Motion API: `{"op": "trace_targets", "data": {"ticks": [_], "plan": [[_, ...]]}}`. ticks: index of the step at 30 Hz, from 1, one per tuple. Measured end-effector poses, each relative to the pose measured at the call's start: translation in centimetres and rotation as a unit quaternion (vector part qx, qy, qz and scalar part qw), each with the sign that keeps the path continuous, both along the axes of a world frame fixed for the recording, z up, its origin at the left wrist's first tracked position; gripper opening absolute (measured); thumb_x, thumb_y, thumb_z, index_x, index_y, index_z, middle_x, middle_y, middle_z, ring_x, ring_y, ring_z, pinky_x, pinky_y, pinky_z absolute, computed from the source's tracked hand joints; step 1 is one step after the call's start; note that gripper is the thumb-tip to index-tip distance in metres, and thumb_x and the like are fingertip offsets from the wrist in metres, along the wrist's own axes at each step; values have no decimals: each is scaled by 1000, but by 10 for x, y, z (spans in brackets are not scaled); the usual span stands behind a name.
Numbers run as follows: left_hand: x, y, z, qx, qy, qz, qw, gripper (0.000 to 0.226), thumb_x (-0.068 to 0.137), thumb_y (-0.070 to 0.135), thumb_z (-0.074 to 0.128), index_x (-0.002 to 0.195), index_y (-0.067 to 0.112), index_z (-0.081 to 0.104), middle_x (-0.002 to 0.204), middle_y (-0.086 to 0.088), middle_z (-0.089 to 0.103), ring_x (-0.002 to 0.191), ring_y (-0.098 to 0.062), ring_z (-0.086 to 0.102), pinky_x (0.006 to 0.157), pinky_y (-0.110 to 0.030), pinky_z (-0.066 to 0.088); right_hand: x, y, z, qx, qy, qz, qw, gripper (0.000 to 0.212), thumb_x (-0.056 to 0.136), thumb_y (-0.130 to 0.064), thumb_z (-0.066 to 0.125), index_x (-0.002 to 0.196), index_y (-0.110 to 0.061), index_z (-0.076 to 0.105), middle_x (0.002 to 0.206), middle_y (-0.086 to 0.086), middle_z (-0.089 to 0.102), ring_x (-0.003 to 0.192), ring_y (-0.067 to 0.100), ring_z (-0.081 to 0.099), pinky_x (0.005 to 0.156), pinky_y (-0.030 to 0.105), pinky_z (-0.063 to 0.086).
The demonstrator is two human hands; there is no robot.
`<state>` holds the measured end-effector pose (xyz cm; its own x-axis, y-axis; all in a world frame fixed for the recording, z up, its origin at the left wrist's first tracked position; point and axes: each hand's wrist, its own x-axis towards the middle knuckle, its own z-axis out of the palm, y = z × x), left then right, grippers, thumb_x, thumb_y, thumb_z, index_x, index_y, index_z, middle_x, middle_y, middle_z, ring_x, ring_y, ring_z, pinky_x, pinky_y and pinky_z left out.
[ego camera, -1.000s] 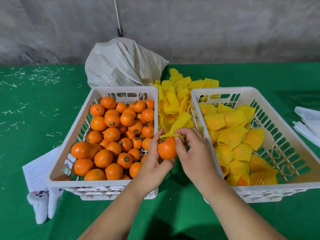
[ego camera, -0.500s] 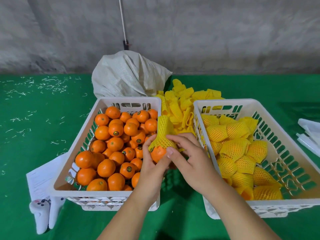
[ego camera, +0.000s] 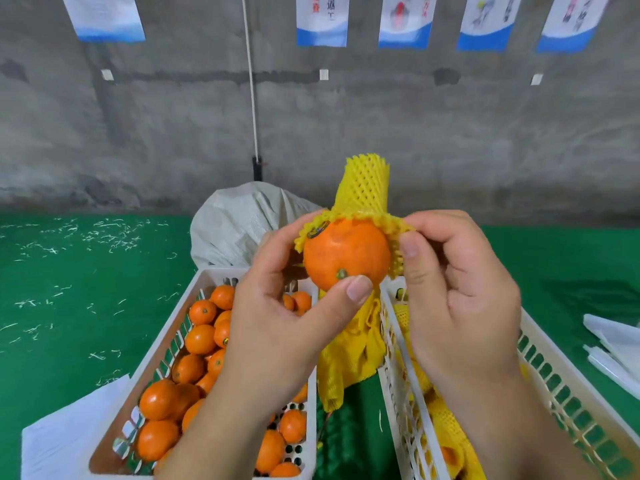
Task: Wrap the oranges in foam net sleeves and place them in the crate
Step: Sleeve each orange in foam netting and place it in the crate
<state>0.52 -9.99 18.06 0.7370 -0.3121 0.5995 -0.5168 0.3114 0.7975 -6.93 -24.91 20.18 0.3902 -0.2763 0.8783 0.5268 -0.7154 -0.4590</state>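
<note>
Raised higher now, the orange (ego camera: 346,254) is being gripped by the left hand (ego camera: 277,323) while the right hand (ego camera: 460,299) is pinching the foam net sleeve (ego camera: 363,192), stretching its mouth over the fruit.

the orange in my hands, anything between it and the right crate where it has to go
Nothing visible blocks it. The orange is held up by the left hand and right hand, just above the near-left corner of the right crate. Only the foam net sleeve is unfinished, covering just its top.
</note>
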Motion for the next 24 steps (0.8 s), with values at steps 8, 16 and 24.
{"op": "trace_targets", "data": {"ticks": [8, 16, 24], "plan": [[-13, -12, -16, -83, 108, -9, 991, 57, 70, 52, 91, 115, 49, 57, 113, -5, 74, 98, -12, 74, 77, -23, 58, -1, 22, -25, 48, 81, 29, 995, 24, 101, -29, 54, 125, -25, 59, 120, -11, 56, 113, 18, 62, 88, 20, 50], [-18, -5, -26, -59, 71, -74, 993, 74, 80, 23, 83, 146, 38, 52, 138, -4, 67, 122, -20, 69, 95, -23, 55, -8, 12, -25, 18, 42, -29, 999, 24, 102, -19, 53, 115, -12, 71, 106, -8, 63, 98, 8, 64, 80, 15, 48], [-28, -14, -25, -42, 115, -17, 992, 66, 69, 36, 86, 125, 43, 52, 116, -8, 73, 97, -18, 75, 79, -29, 60, -11, 23, -37, -11, 14, -18, 1000, 22, 101, -25, 56, 122, -18, 61, 119, -5, 58, 113, 16, 60, 89, 19, 47]]}}
